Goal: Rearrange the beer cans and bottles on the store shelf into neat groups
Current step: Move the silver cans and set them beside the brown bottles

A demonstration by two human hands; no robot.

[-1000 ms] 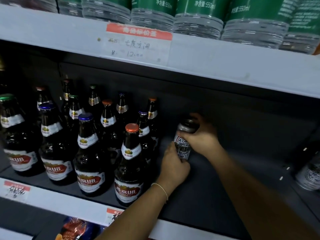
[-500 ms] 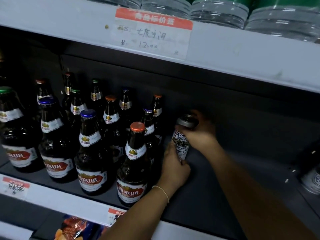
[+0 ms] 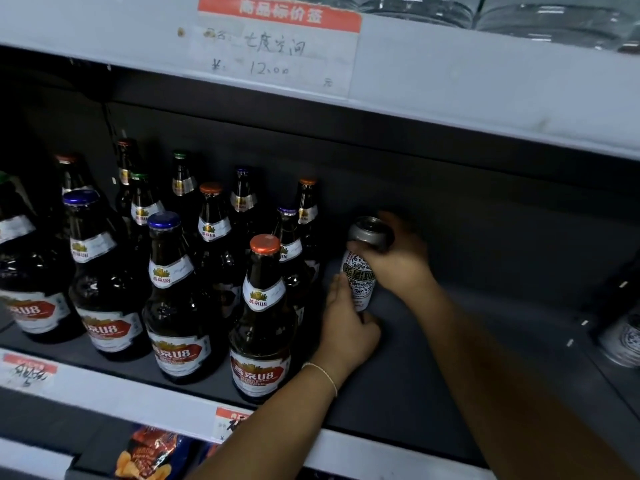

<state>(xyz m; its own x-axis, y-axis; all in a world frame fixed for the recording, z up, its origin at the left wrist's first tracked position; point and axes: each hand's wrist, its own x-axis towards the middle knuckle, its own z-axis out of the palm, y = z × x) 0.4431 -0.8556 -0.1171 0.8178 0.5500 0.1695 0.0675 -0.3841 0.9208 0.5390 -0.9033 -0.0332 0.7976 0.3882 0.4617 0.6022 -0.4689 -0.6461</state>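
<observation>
Dark shelf (image 3: 433, 393) holds brown beer bottles (image 3: 180, 299) clustered at frame left, a patterned can (image 3: 358, 284) at center, another can (image 3: 623, 341) at right edge.

On the shelf (image 3: 433, 393), the bottles (image 3: 180, 271) fill the left half of the frame in rows. Just right of them stands the can (image 3: 360, 275), between the left hand (image 3: 346, 327) below and right hand (image 3: 398, 261) above. Another can (image 3: 623, 337) sits at the far right edge.

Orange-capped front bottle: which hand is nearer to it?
Left. The left hand sits just right of the orange-capped front bottle, low on the can. The right hand grips the can's top, farther right.
</observation>
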